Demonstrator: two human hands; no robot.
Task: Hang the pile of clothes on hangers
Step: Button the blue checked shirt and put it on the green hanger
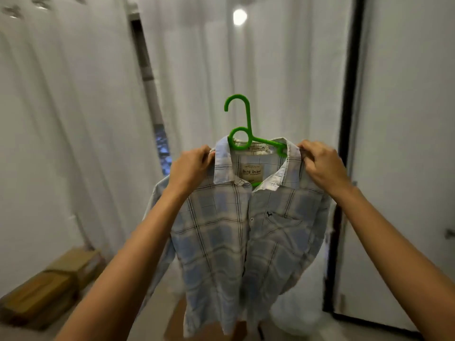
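Head view, only one angle. Both arms raised forward at chest height. Left hand (190, 168) pinches the plaid shirt (242, 232) at its left shoulder, fingers curled round the cloth just beside the collar edge. Right hand (321, 166) grips the opposite shoulder the same way, fingertips folded over the collar's outer corner. Shirt is pale blue and white check, front facing the camera, hanging straight down between the two grips, neck label showing. Green hanger (242, 129) sits inside the neck opening midway between the hands; its hook rises above the collar, free of any rail, and one arm runs toward the right hand. Beyond the grips: white curtains (73, 143), slightly blurred. Below the left forearm, cardboard boxes (49, 289) on the floor. Past the right hand, a dark-framed door (406, 143).
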